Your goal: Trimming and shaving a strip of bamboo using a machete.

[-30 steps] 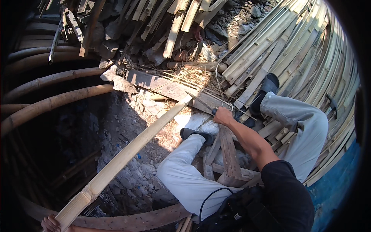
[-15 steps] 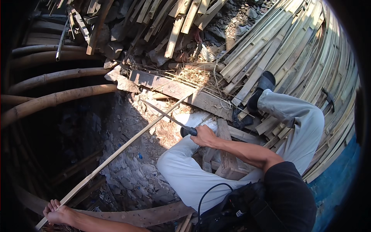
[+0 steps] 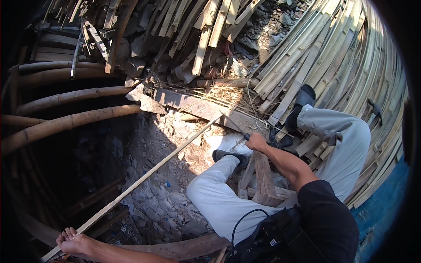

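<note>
My left hand (image 3: 72, 242) is closed around the near end of a long, pale bamboo strip (image 3: 153, 164). The strip slants up to the right, its far end over a wooden plank (image 3: 193, 105). In my right hand (image 3: 257, 142) is the dark handle of a long-bladed knife (image 3: 234, 124). The narrow blade points up and left, its tip beside the strip's far end; whether they touch I cannot tell. Below my right forearm is a wooden frame (image 3: 264, 177), between my legs. One of my sandalled feet (image 3: 230, 157) rests near the knife hand.
Split bamboo slats (image 3: 324, 57) are piled on the right, with a hammer (image 3: 375, 109) lying on them. More slats (image 3: 201, 50) jut out at the top. Thick bamboo poles (image 3: 72, 125) span a dark hollow on the left. Dry shavings (image 3: 226, 94) lie beside the plank.
My right hand and the knife have moved up and right, so the blade has slid from the strip's middle part toward its far end. My left hand keeps its hold on the strip.
</note>
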Motion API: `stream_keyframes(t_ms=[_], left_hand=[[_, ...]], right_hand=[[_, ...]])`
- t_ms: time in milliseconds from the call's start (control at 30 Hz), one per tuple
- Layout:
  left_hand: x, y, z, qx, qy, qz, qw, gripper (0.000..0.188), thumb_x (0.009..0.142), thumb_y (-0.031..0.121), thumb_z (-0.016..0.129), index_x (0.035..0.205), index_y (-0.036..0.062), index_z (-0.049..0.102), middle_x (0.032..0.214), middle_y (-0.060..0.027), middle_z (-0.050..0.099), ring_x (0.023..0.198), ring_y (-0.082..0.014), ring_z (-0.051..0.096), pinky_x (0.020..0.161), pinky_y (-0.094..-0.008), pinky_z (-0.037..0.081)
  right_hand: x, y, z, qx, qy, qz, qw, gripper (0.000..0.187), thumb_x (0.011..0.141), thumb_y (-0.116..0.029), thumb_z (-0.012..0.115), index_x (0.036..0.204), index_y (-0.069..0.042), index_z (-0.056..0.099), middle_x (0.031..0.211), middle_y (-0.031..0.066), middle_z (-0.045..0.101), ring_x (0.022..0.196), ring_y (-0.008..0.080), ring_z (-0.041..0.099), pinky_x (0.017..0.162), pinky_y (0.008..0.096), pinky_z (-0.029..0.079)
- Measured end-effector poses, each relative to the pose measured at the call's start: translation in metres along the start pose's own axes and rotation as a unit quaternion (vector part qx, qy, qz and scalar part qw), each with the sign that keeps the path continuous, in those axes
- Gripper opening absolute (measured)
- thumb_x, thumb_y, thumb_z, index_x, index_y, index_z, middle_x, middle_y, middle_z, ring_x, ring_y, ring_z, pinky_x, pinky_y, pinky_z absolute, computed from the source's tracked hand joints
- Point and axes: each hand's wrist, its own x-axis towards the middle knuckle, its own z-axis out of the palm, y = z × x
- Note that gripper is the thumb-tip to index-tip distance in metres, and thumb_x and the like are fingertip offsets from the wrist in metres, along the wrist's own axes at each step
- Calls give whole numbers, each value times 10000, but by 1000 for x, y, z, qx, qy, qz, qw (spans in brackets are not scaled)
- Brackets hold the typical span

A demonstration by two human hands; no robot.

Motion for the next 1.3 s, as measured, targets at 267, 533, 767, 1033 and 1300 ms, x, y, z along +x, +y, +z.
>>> stream_keyframes(t_ms=[267, 533, 767, 1033, 1300], left_hand=[[23, -15, -7, 1, 23, -14, 1000, 279, 667, 46, 467, 580, 155, 226, 522, 5, 193, 415, -120, 186, 393, -272, 155], [-21, 5, -63, -248, -279, -23, 927, 177, 679, 41, 465, 622, 116, 315, 536, -5, 272, 437, -103, 231, 386, -226, 226], [-108, 45, -17, -384, -483, -41, 786, 179, 613, 60, 472, 696, 118, 325, 560, 5, 284, 476, -85, 263, 444, -210, 266], [-143, 81, 14, -415, -643, -58, 641, 181, 564, 125, 437, 690, 111, 308, 521, -49, 341, 462, -161, 346, 505, -289, 368], [-168, 96, 32, -424, -727, -61, 537, 206, 571, 134, 390, 712, -7, 441, 599, -189, 474, 574, -290, 516, 636, -374, 488]], right_hand=[[-41, -50, 18, 140, 54, -10, 989, 451, 676, -309, 692, 734, 134, 635, 745, 295, 639, 750, 378, 672, 701, 435, 511], [-82, -113, -43, 135, 69, -95, 984, 447, 699, -322, 770, 713, 108, 647, 705, 245, 651, 699, 323, 677, 660, 414, 517], [-195, -166, -123, 17, 168, -291, 942, 539, 578, -431, 868, 557, 36, 600, 536, 120, 590, 480, 224, 575, 522, 355, 481], [-320, -245, -141, 117, 154, -468, 862, 826, 501, -466, 908, 1094, 37, 632, 1067, 179, 674, 961, 246, 660, 893, 309, 505], [-335, -251, -147, 209, 99, -565, 792, 428, 600, -225, 872, 837, 4, 599, 796, 70, 647, 717, 134, 581, 688, 290, 482]])
